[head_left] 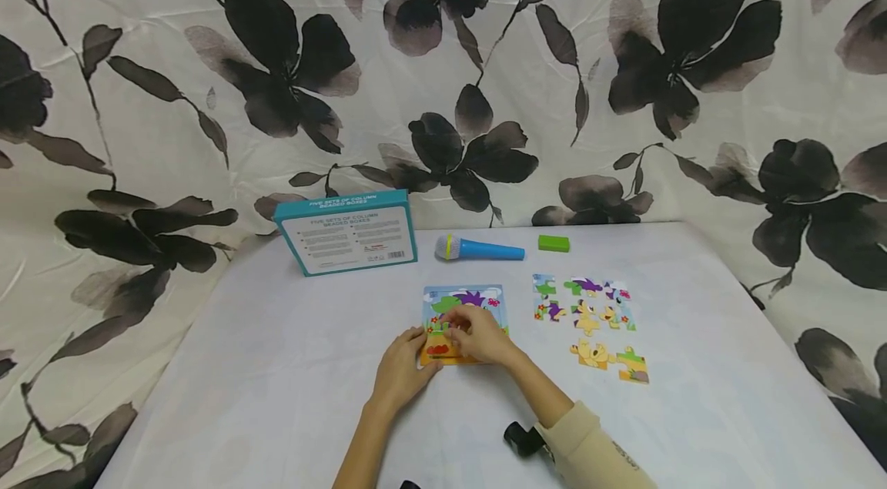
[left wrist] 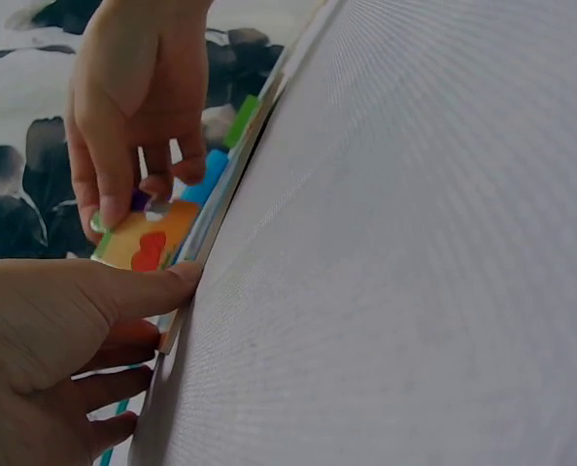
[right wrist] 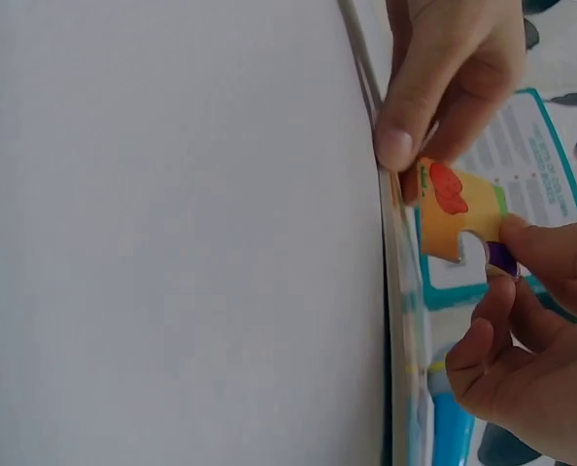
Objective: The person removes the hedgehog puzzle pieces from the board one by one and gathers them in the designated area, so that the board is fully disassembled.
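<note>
A square jigsaw board [head_left: 504, 312] with a colourful cartoon picture lies on the white table. My left hand [head_left: 400, 370] holds its near left corner, the thumb at the near edge and fingers along the left side. Over the board, my right hand [head_left: 481, 335] pinches a jigsaw piece [right wrist: 442, 231] between thumb and fingertips. This piece is orange and yellow with a red shape and a bit of purple; in the right wrist view it is tilted up off the board. The right hand hides part of the board's picture in the head view.
Several loose jigsaw pieces [head_left: 592, 354] lie right of the board, some joined or close together. Behind stand a teal and white box [head_left: 356, 235], a blue toy microphone [head_left: 488, 249] and a green block [head_left: 553, 243]. A floral cloth [head_left: 582, 88] hangs at the back.
</note>
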A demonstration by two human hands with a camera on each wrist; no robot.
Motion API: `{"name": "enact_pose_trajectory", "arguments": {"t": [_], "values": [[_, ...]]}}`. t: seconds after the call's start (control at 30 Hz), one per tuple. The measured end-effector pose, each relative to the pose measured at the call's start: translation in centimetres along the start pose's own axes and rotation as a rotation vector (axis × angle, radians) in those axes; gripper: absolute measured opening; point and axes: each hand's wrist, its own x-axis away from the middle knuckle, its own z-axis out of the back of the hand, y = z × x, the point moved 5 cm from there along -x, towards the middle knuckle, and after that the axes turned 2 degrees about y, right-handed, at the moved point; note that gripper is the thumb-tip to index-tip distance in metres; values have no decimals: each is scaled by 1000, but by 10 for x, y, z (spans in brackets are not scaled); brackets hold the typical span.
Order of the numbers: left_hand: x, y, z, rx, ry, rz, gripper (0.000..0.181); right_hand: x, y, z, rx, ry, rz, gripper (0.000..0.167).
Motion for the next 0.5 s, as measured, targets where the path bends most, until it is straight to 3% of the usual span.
{"name": "enact_pose_trajectory", "arguments": {"t": [0.2, 0.5], "values": [[1, 0, 0, 4, -3, 29, 55, 13, 7, 24, 14, -6, 7, 13], [2, 2, 0, -6, -1, 51, 55, 43, 39, 71, 106, -13, -63, 13]]}}
